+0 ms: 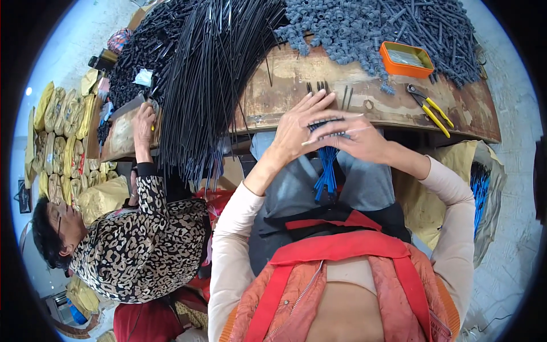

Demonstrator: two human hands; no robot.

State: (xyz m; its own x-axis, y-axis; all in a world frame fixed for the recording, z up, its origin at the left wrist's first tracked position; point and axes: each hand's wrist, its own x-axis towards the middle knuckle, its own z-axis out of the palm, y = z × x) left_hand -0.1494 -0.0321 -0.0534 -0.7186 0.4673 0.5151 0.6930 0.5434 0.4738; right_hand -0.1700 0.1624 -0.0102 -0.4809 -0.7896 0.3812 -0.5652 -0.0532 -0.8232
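A bundle of thin rods (325, 162), black toward the table and blue at the near end, hangs over the table's front edge above my lap. My left hand (299, 128) is closed over the bundle, its fingers reaching across the dark upper part. From the right, my right hand (364, 139) crosses the same spot, its fingers smeared by motion. Pale thin streaks show by these fingers; I cannot tell what they are. Black rod tips (322, 86) stick out past my left fingers, and two loose dark rods (347, 97) lie just right of them.
Long black rods (208, 74) spill over the table's edge at left, with grey plastic fittings (342, 28) heaped behind. An orange box (405, 69) of thin pale strips and yellow-handled pliers (431, 109) lie at right. A co-worker (137, 245) sits left. A sack (484, 188) holds blue-ended rods.
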